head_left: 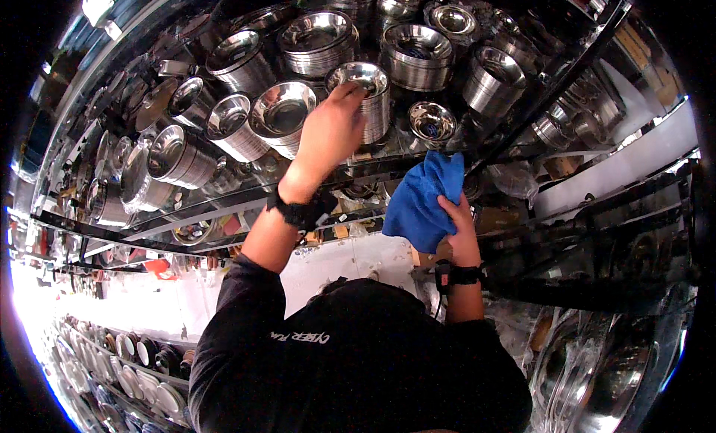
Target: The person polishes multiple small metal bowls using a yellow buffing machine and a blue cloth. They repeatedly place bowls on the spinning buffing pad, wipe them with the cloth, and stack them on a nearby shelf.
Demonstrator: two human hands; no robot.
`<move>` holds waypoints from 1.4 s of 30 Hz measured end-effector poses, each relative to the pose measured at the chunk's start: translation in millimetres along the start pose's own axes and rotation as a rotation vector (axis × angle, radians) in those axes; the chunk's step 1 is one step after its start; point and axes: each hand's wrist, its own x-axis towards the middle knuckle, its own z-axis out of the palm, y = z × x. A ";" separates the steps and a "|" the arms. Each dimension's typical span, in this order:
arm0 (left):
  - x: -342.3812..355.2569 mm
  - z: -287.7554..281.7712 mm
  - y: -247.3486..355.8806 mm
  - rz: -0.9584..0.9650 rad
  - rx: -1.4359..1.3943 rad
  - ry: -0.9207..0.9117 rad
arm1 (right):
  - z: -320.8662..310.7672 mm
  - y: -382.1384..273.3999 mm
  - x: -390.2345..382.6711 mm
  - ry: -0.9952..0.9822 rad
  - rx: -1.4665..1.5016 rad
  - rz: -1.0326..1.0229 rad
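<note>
My left hand (pixel 333 131) reaches over a tall stack of shiny steel bowls (pixel 378 112). Its bent fingers close on the near rim of the top bowl (pixel 363 73), and the thumb is mostly hidden. In my right hand (pixel 462 228) is a blue cloth (pixel 424 198), bunched and hanging in front of the shelf edge. A single small steel bowl (pixel 432 124) sits on the shelf just beyond the cloth. Left of my left hand stands another stack of wider bowls (pixel 285 112).
More stacks of steel bowls (pixel 418 56) crowd the shelf behind and to the left. A dark metal shelf post (pixel 556 90) slants along the right. Large plastic-wrapped steel pans (pixel 597 373) stand at lower right. Rows of dishes (pixel 142 373) fill a rack at lower left.
</note>
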 end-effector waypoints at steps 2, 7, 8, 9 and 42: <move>10.0 7.4 -9.2 -0.054 0.074 -0.080 | -2.7 -0.4 -3.4 -0.004 -0.006 0.006; 16.0 16.0 -23.1 -0.043 0.061 -0.061 | -9.4 -3.3 -7.4 -0.030 -0.143 0.028; 15.9 16.9 -24.7 -0.061 0.015 -0.028 | -12.7 -1.6 -6.4 -0.017 -0.139 0.029; 16.4 16.3 -24.2 -0.070 -0.019 -0.012 | -14.9 -0.3 -5.5 -0.005 -0.137 0.033; -176.2 -80.7 -59.2 -0.467 -1.512 -0.181 | 142.4 34.4 -48.2 -0.589 -0.473 -0.069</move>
